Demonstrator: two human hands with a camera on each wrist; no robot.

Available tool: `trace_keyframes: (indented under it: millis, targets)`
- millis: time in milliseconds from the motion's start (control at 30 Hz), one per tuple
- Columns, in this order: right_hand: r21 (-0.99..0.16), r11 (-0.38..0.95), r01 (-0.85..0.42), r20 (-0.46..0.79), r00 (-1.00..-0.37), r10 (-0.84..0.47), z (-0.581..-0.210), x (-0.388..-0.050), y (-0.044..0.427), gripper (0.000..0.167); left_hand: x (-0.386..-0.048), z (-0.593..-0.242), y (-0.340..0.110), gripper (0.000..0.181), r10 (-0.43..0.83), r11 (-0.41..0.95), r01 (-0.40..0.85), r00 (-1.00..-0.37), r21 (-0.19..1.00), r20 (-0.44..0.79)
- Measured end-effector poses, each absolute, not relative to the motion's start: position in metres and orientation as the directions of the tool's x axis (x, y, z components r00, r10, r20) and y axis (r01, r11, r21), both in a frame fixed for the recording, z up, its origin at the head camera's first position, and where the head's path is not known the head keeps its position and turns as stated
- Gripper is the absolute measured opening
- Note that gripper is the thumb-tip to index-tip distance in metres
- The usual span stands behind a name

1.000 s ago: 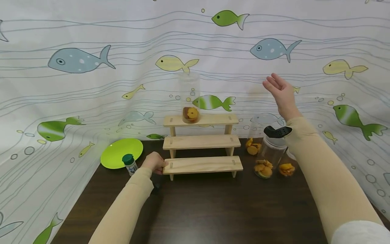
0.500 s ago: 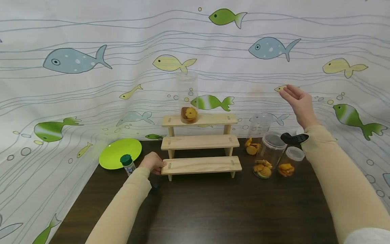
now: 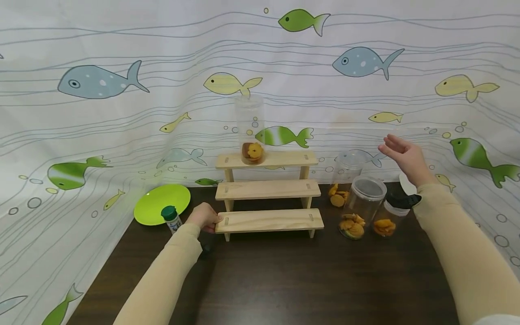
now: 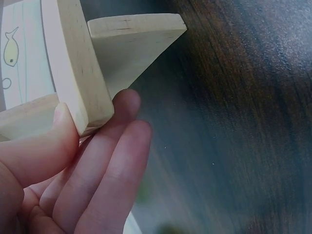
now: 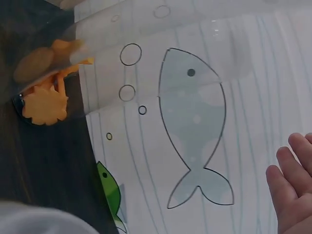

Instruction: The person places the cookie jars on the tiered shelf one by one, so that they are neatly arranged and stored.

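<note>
My left hand [image 3: 204,217] pinches the left end of the lowest step of a three-tier wooden shelf [image 3: 270,220]; the left wrist view has the thumb on top of the board [image 4: 80,68] and fingers beneath it. On the top step stands a tall clear jar [image 3: 253,151] with some crackers at its bottom. My right hand [image 3: 407,158] is in the air above the jars at the right, fingers extended and holding nothing. Below it are a lidded clear jar [image 3: 361,203], a shorter white-lidded jar [image 3: 387,221] and another clear jar [image 3: 345,176] behind, each with orange snacks.
A lime-green plate [image 3: 162,205] lies at the back left. In front of it stands a small green-capped shaker bottle [image 3: 171,218]. A white cloth [image 3: 183,54] printed with fish hangs behind and at the sides. The dark wooden table [image 3: 284,280] extends toward me.
My right hand has moved right and downward, away from the shelf and over the jars. The left hand keeps its hold on the shelf, and the jar on top has not moved.
</note>
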State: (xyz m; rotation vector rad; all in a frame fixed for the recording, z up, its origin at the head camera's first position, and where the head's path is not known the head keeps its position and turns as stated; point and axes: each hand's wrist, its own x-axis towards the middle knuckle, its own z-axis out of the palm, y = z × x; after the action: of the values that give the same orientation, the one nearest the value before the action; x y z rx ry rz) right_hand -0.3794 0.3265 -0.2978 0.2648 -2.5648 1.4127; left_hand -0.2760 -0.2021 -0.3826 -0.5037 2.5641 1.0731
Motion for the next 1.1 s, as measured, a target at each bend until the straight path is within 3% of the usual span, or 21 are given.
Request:
trace_keyframes:
  millis: [333,600,867,1100]
  targets:
    - [-0.800,0.553,-0.232,0.169,-0.972,-0.162,-0.326,-0.388,0.320,0.077,-0.272,-0.381,-0.201,0.027,-0.201,0.667,-0.437,-0.885,0.604,-0.419]
    - [-0.780,0.572,-0.254,0.191,-0.967,-0.169,-0.332,-0.392,0.312,0.076,-0.276,-0.382,-0.203,0.028,-0.196,0.654,-0.440,-0.884,0.615,-0.424]
    - [-0.728,0.611,-0.309,0.157,-0.944,-0.291,-0.335,-0.400,0.301,0.075,-0.278,-0.384,-0.203,0.027,-0.193,0.653,-0.438,-0.885,0.617,-0.425]
    - [-0.708,0.632,-0.316,0.155,-0.942,-0.298,-0.343,-0.401,0.299,0.072,-0.278,-0.384,-0.204,0.027,-0.194,0.653,-0.438,-0.885,0.617,-0.423]
